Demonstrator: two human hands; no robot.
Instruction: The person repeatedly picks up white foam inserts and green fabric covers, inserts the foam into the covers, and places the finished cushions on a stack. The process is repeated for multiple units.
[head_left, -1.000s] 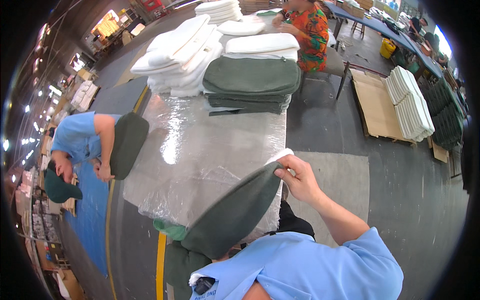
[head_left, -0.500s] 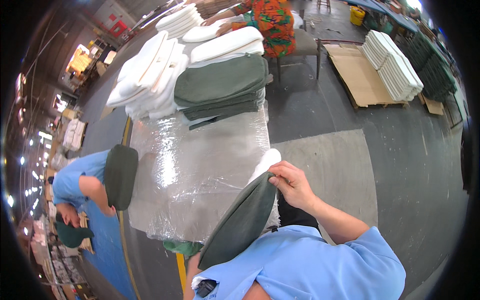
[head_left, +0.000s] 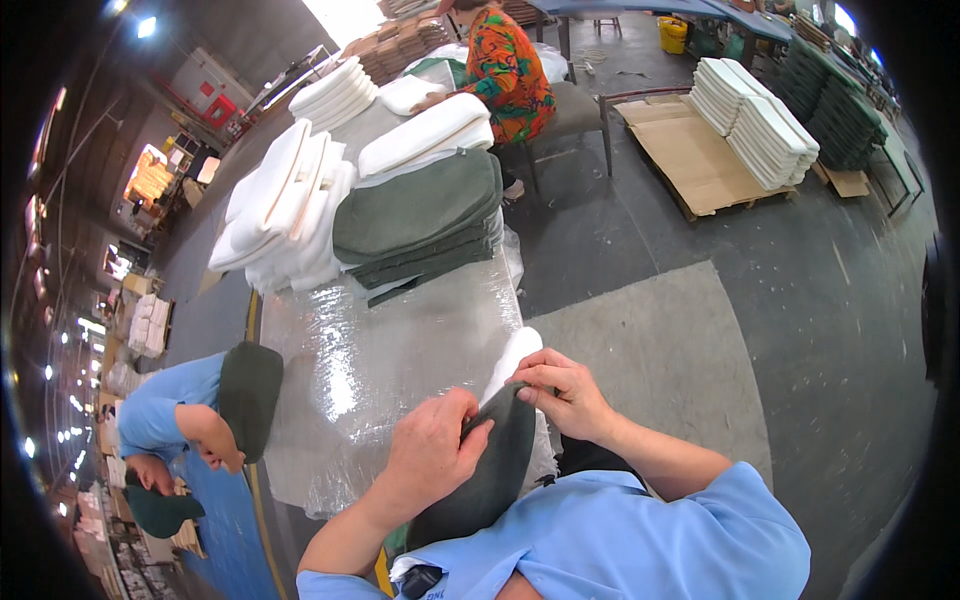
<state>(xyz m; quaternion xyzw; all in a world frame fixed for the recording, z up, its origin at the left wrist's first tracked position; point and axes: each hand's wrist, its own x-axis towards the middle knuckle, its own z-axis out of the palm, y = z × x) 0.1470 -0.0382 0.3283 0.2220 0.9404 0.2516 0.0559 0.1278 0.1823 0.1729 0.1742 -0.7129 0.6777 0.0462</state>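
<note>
Green cover [head_left: 488, 478], one: held slanting before your chest, at the near edge of the film-wrapped table [head_left: 400, 365], its lower end against your blue shirt [head_left: 610, 530]; white pad [head_left: 517, 352], one: showing at the cover's upper end; left hand [head_left: 432, 445], yours: at the cover's left edge, fingers curled together, thumb pressed to the cloth; right hand [head_left: 562, 392], yours: at the top corner, thumb and fingertips pinching the cloth; green stack [head_left: 415, 205], one: farther up the table; white stack [head_left: 285, 190], one: left of the green stack; co-worker [head_left: 165, 400], one: at left, bent over, with a dark green piece [head_left: 250, 400]; seated person [head_left: 508, 75], one: beyond the stacks, in a patterned top; white pile [head_left: 755, 120], one: on cardboard [head_left: 690, 160] at right
</note>
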